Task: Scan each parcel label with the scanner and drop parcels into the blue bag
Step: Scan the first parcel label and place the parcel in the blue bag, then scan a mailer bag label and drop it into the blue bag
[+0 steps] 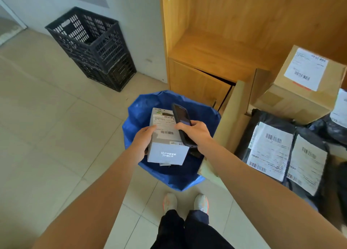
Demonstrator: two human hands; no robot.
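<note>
My left hand (143, 138) grips the left side of a grey box parcel (166, 145), held above the open blue bag (142, 109) on the floor. A white barcode label faces up on the box top. My right hand (195, 132) holds a dark handheld scanner (181, 121) over the right edge of the box, its tip pointing away from me. Something dark lies at the bottom of the bag, mostly hidden by the box.
To the right, a cardboard bin (234, 117) holds black poly mailers (277, 147) with white labels and a brown labelled carton (302, 83). A wooden cabinet (216, 60) stands behind the bag. Stacked black crates (97, 47) sit by the wall at left. My feet are just below the bag.
</note>
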